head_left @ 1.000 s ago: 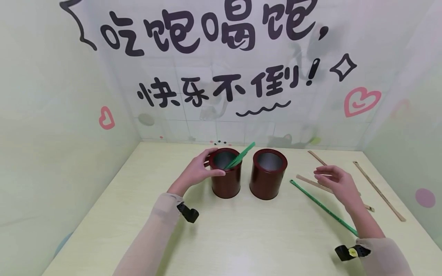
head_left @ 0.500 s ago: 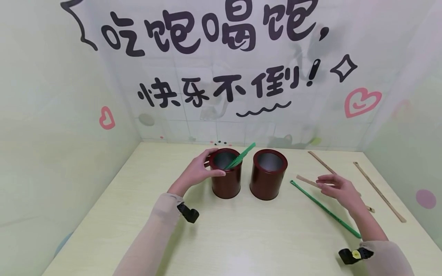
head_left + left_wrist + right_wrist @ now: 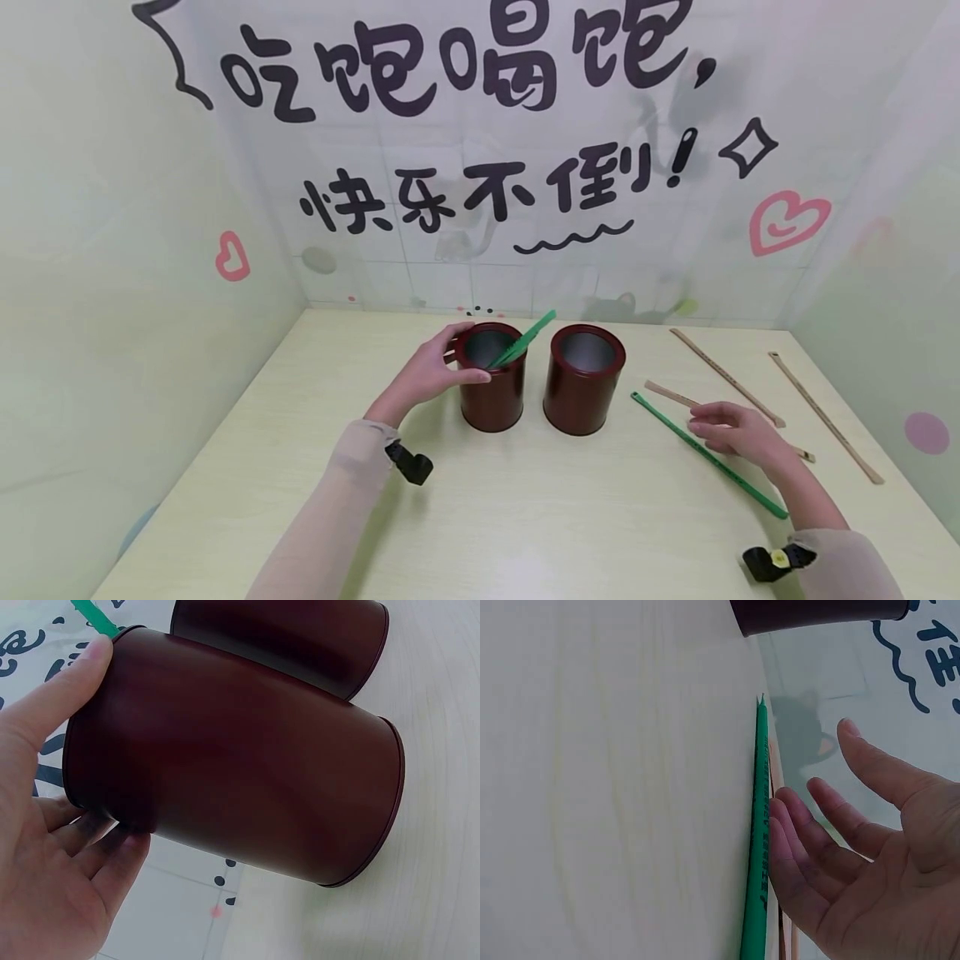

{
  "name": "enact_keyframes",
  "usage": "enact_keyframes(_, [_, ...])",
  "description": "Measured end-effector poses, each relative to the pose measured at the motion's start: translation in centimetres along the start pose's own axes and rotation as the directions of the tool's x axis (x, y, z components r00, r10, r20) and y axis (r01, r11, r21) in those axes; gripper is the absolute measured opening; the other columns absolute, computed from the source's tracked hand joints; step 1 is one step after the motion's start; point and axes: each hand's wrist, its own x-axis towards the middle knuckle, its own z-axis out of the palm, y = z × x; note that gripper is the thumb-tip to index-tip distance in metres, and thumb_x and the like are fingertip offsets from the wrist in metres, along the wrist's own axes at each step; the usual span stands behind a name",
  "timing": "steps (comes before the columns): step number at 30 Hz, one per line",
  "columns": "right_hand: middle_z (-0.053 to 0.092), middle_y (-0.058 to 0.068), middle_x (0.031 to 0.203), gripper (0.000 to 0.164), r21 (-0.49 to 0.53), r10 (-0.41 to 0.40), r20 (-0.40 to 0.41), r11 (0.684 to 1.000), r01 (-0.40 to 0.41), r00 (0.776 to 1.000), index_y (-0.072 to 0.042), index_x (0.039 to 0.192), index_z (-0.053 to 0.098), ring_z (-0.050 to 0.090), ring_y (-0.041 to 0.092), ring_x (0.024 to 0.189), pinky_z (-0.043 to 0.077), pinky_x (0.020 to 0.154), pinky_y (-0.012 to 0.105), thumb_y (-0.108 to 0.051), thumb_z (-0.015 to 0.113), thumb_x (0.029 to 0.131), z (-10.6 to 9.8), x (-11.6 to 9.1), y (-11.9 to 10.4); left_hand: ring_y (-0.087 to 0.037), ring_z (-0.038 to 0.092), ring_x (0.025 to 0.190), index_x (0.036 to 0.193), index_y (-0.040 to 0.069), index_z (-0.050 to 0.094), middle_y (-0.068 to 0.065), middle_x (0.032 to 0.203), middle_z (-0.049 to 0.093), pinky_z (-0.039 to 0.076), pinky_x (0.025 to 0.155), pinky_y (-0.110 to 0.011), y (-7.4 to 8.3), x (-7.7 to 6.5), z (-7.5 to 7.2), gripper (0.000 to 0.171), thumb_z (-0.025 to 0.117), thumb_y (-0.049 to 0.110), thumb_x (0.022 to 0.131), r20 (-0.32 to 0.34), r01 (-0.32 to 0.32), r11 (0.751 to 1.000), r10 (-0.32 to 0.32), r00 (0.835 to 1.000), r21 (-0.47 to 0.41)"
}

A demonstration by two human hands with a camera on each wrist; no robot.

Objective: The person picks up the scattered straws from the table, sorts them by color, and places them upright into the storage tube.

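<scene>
My left hand [image 3: 423, 371] grips a dark red can [image 3: 492, 404] near its rim, thumb in front and fingers behind. Out of this can leans a green stick [image 3: 532, 333], its lower part hidden inside. My right hand [image 3: 738, 435] hangs over another green stick [image 3: 678, 429], which lies slantwise on the table and has a hole at one end. In the right wrist view the fingers of that hand are loosely bent beside the green stick [image 3: 758, 825], holding nothing. Partly hidden by the right hand is a wooden stick [image 3: 667, 393].
Just right of the gripped can stands a second dark red can [image 3: 579, 404], upright, with no stick showing in it. Two more wooden sticks [image 3: 723, 375] lie at the right of the table [image 3: 570, 517]. Printed walls [image 3: 465, 283] enclose the back and sides.
My right hand has come down and toward me, from above the wooden sticks to the green stick on the table. The left hand and both cans have stayed in place.
</scene>
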Motion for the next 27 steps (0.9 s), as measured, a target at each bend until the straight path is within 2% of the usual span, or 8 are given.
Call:
enact_keyframes(4, [0.066, 0.016, 0.111, 0.047, -0.138, -0.055, 0.012, 0.989, 0.056, 0.998, 0.012, 0.127, 0.055, 0.059, -0.003, 0.086, 0.054, 0.072, 0.019, -0.021, 0.068, 0.095, 0.1, 0.1, 0.4, -0.037, 0.048, 0.138, 0.151, 0.012, 0.037, -0.012, 0.153, 0.044, 0.043, 0.113, -0.053, 0.0, 0.0, 0.0, 0.085, 0.084, 0.027, 0.081, -0.002, -0.002, 1.000, 0.002, 1.000, 0.004])
enact_keyframes(8, [0.065, 0.009, 0.099, 0.044, -0.244, -0.054, 0.001, 0.968, 0.053, 0.999, 0.007, 0.119, 0.062, 0.054, 0.006, 0.084, 0.048, 0.069, 0.020, -0.023, 0.075, 0.089, 0.5, 0.3, 0.4, -0.036, 0.048, 0.139, 0.152, 0.012, 0.037, -0.012, 0.154, 0.044, 0.042, 0.113, -0.053, 0.0, 0.0, -0.1, 0.085, 0.083, 0.027, 0.082, -0.002, -0.004, 1.000, 0.004, 1.000, 0.006])
enact_keyframes(14, [0.060, 0.006, 0.088, 0.032, -0.281, -0.050, 0.004, 0.958, 0.049, 0.999, 0.004, 0.107, 0.065, 0.051, 0.014, 0.079, 0.044, 0.064, 0.022, -0.012, 0.079, 0.083, 1.2, 0.4, -0.2, -0.036, 0.047, 0.139, 0.152, 0.012, 0.037, -0.012, 0.154, 0.043, 0.042, 0.113, -0.052, 0.1, -0.1, -0.2, 0.085, 0.083, 0.028, 0.082, -0.003, -0.001, 1.000, 0.001, 1.000, 0.008])
enact_keyframes(18, [0.060, 0.005, 0.086, 0.024, -0.301, -0.051, 0.004, 0.952, 0.050, 0.999, 0.003, 0.102, 0.065, 0.051, 0.015, 0.078, 0.044, 0.062, 0.021, -0.005, 0.077, 0.083, 1.3, 0.5, -0.5, -0.037, 0.047, 0.139, 0.151, 0.012, 0.037, -0.012, 0.154, 0.043, 0.042, 0.113, -0.051, 0.1, -0.1, -0.2, 0.085, 0.083, 0.027, 0.082, -0.004, -0.003, 1.000, 0.003, 1.000, 0.010])
enact_keyframes(27, [0.063, 0.005, 0.086, 0.018, -0.311, -0.063, -0.001, 0.949, 0.060, 0.998, 0.003, 0.101, 0.067, 0.051, 0.012, 0.076, 0.045, 0.061, 0.021, -0.006, 0.073, 0.086, 1.2, 0.3, -0.4, -0.036, 0.048, 0.139, 0.151, 0.011, 0.038, -0.012, 0.154, 0.044, 0.043, 0.113, -0.051, -0.1, 0.0, 0.0, 0.084, 0.083, 0.028, 0.082, -0.001, -0.009, 1.000, 0.009, 1.000, 0.019])
